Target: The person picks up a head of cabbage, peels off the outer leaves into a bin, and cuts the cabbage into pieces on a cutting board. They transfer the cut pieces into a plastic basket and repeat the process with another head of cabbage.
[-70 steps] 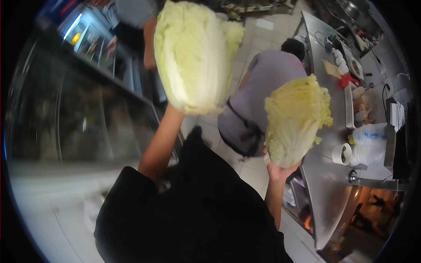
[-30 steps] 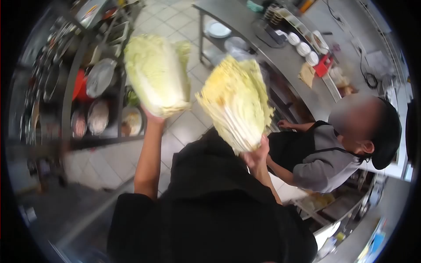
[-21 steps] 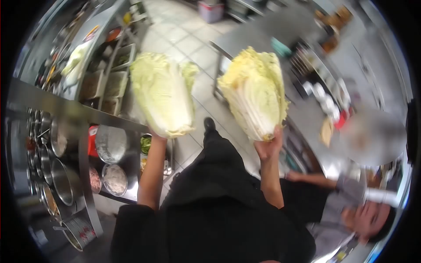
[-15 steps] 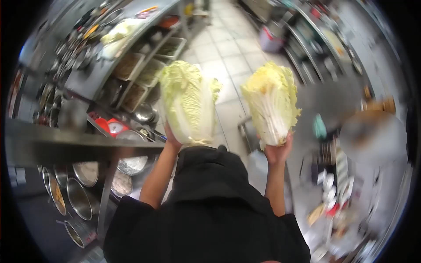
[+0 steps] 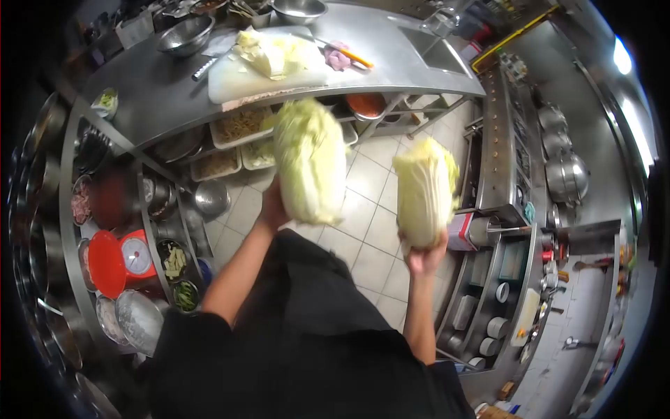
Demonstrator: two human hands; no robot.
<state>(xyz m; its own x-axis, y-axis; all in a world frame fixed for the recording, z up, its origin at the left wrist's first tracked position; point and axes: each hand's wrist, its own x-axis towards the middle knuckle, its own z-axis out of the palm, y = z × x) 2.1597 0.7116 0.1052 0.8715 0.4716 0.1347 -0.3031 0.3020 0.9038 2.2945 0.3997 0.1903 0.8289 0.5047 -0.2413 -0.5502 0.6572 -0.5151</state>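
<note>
My left hand (image 5: 275, 207) grips a large napa cabbage (image 5: 310, 164) from its left side near the base, leafy top away from me. In my right hand (image 5: 424, 255) a second napa cabbage (image 5: 426, 192) stands upright, held by its stem end. The two heads are apart, both in the air above the tiled floor. Beyond them, on the steel counter (image 5: 391, 66), a white cutting board (image 5: 230, 82) bears cut napa cabbage (image 5: 279, 56). A knife with an orange handle (image 5: 357, 60) lies to its right, beside a pinkish crumpled item (image 5: 337, 59).
Under the counter are trays of food (image 5: 241, 128) and an orange-filled bowl (image 5: 366, 105). A rack on the left holds a red kitchen scale (image 5: 137, 255) and several bowls. To the right stand a stove (image 5: 499, 140) and shelves with containers (image 5: 497, 327). Metal bowls (image 5: 187, 36) sit on the counter.
My view has swung left, bringing the counter and cutting board ahead of me. Both hands keep hold of their cabbages. The right cabbage now sits somewhat lower in view.
</note>
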